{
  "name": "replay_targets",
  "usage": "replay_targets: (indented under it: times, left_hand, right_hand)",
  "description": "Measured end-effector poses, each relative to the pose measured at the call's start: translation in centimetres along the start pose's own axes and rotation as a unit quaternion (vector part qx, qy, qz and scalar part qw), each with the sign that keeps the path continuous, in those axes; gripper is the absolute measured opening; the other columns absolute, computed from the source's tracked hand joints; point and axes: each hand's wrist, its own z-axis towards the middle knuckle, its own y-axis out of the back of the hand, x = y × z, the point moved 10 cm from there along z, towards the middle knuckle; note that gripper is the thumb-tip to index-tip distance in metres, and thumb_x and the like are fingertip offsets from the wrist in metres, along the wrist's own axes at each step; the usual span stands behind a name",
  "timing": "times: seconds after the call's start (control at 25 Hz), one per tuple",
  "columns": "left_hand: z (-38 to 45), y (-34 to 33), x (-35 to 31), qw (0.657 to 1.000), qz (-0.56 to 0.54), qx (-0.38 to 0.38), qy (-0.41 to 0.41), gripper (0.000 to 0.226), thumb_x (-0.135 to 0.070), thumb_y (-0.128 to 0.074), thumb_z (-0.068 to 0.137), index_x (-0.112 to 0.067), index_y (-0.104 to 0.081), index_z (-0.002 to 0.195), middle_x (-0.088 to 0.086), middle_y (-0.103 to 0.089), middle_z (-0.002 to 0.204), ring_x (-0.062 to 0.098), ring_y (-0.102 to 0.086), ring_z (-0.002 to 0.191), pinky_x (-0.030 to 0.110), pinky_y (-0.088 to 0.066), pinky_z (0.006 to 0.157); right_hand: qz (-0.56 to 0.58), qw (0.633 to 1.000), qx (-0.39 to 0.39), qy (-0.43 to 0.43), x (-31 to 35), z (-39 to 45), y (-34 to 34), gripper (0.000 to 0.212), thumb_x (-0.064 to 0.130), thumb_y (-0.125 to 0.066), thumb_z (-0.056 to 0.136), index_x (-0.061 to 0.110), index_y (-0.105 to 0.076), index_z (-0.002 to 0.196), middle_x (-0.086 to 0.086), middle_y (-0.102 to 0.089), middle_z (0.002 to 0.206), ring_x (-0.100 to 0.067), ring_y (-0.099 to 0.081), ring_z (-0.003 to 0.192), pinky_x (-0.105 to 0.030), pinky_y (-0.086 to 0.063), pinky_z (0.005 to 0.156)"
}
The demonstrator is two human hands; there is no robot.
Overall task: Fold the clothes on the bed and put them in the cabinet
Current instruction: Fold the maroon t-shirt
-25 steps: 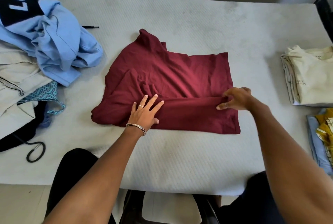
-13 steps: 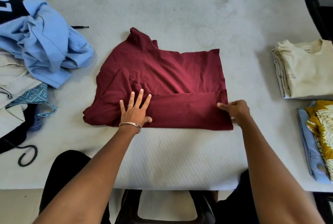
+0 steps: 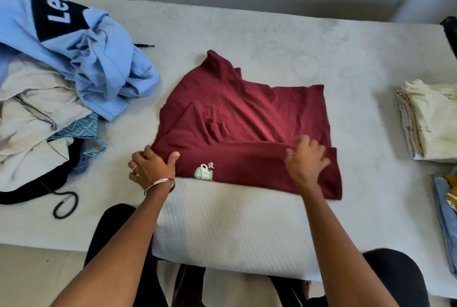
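Since the earlier frame the left hand [image 3: 150, 168] had slid off the top of the maroon shirt [image 3: 247, 118] to its near-left corner, and a small pale-green cup print [image 3: 204, 172] now showed on the folded near strip. The left fingers were curled under that corner with the thumb on top — grasping the cloth. The right hand [image 3: 306, 158] had shifted from the right edge onto the near fold, blurred by motion; its fingers looked spread and released, pressing the fabric, though the blur left that uncertain.

The bed [image 3: 247, 227] carried a pale, ribbed, somewhat smudged cover, with a plain grey wall behind its far side and light floor at the near left. The maroon shirt lay at the middle of the bed, partly folded, its near edge turned over.

At the far left sat an unfolded heap — a light-blue garment [image 3: 99, 66] with a black lettered panel, over cream clothing [image 3: 32, 118] and a patterned teal piece [image 3: 81, 131], with a black cord loop [image 3: 65, 205] trailing near. At the right edge lay a folded cream shirt [image 3: 430, 118], and nearer, a folded blue and yellow stack [image 3: 445, 198].
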Motion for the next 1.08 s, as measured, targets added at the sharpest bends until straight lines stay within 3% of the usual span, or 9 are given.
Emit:
replay_targets:
  times: [0.16, 0.32, 0.4, 0.52, 0.64, 0.72, 0.8, 0.92, 1.08]
  left_hand:
    - [2.3, -0.4, 3.7, 0.990, -0.101, 0.052, 0.085, 0.041, -0.045, -0.075, 0.076, -0.016, -0.067, 0.103, 0.016, -0.053, 0.121, 0.039, -0.041, 0.117, 0.048, -0.035, 0.095]
    - [4.6, 3.0, 0.3, 0.964, -0.249, -0.018, -0.095, 0.022, -0.024, -0.081, 0.074, -0.011, -0.065, 0.081, 0.004, -0.065, 0.089, 0.029, -0.055, 0.090, 0.031, -0.039, 0.077]
    - [5.7, 3.5, -1.1, 0.937, -0.317, 0.044, -0.140, 0.023, -0.018, -0.079, 0.077, -0.006, -0.060, 0.084, -0.003, -0.063, 0.081, 0.019, -0.057, 0.079, 0.017, -0.039, 0.068]
    - [6.6, 0.0, -0.4, 0.930, -0.268, 0.208, -0.144, 0.035, -0.024, -0.074, 0.083, -0.010, -0.058, 0.109, 0.007, -0.065, 0.099, 0.023, -0.061, 0.099, 0.019, -0.039, 0.079]
    - [6.7, -2.9, 2.6, 0.909, -0.232, 0.325, -0.122, 0.068, -0.038, -0.083, 0.070, -0.030, -0.052, 0.129, 0.016, -0.058, 0.126, 0.023, -0.056, 0.120, 0.027, -0.041, 0.099]
    - [7.1, -3.2, 3.0, 0.905, -0.251, 0.323, -0.115, 0.072, -0.047, -0.088, 0.056, -0.041, -0.056, 0.120, 0.012, -0.062, 0.116, 0.021, -0.061, 0.109, 0.031, -0.046, 0.099]
    - [8.1, -2.8, 3.0, 0.922, -0.259, 0.270, -0.093, 0.048, -0.036, -0.087, 0.063, -0.031, -0.066, 0.105, 0.007, -0.067, 0.093, 0.018, -0.063, 0.089, 0.026, -0.050, 0.088]
    - [9.0, -1.8, 3.3, 0.938, -0.271, 0.206, -0.066, 0.016, -0.015, -0.079, 0.077, -0.022, -0.066, 0.084, 0.007, -0.068, 0.076, 0.015, -0.059, 0.071, 0.012, -0.044, 0.068]
    - [8.7, -1.6, 3.8, 0.936, -0.279, 0.205, -0.073, 0.034, 0.004, -0.071, 0.076, -0.027, -0.060, 0.068, 0.004, -0.066, 0.076, 0.014, -0.058, 0.070, 0.021, -0.045, 0.071]
  right_hand:
    - [0.133, 0.963, 0.113, 0.207, 15.6, -1.3, -5.5, 0.045, 0.024, -0.068, 0.090, 0.009, -0.052, 0.129, -0.012, -0.059, 0.123, -0.034, -0.050, 0.117, -0.045, -0.040, 0.098]
    - [0.041, 0.947, 0.185, 0.258, 23.4, -0.3, -9.8, 0.074, 0.035, -0.074, 0.085, 0.013, -0.036, 0.145, -0.009, -0.050, 0.138, -0.030, -0.041, 0.129, -0.050, -0.032, 0.106]
    - [-0.025, 0.940, 0.241, 0.241, 24.4, 0.3, -12.2, 0.086, 0.043, -0.077, 0.080, 0.019, -0.030, 0.148, -0.005, -0.049, 0.140, -0.028, -0.036, 0.133, -0.059, -0.022, 0.109]
    - [-0.018, 0.944, 0.266, 0.195, 24.0, 1.8, -14.4, 0.073, 0.041, -0.080, 0.076, 0.018, -0.047, 0.137, -0.004, -0.055, 0.134, -0.027, -0.043, 0.131, -0.056, -0.018, 0.112]
    - [0.134, 0.943, 0.266, 0.147, 23.3, 3.3, -14.3, 0.059, 0.044, -0.082, 0.073, 0.011, -0.063, 0.119, -0.005, -0.065, 0.121, -0.026, -0.058, 0.117, -0.046, -0.040, 0.107]
    - [0.224, 0.925, 0.261, 0.158, 23.1, 3.2, -13.0, 0.035, 0.031, -0.083, 0.077, 0.011, -0.065, 0.099, -0.003, -0.069, 0.100, -0.023, -0.065, 0.094, -0.044, -0.052, 0.092]
    - [0.280, 0.903, 0.257, 0.198, 22.8, 2.7, -11.6, 0.021, 0.014, -0.082, 0.077, 0.015, -0.061, 0.082, 0.007, -0.067, 0.082, -0.017, -0.063, 0.079, -0.045, -0.055, 0.086]
    - [0.261, 0.898, 0.198, 0.292, 21.3, 0.0, -8.5, 0.038, -0.012, -0.070, 0.068, 0.024, -0.056, 0.069, 0.019, -0.059, 0.075, -0.018, -0.059, 0.079, -0.050, -0.050, 0.083]
    - [0.125, 0.957, 0.033, 0.260, 13.8, -3.9, -6.6, 0.036, -0.007, -0.052, 0.065, 0.026, -0.065, 0.063, 0.018, -0.065, 0.103, -0.016, -0.045, 0.107, -0.037, -0.021, 0.085]
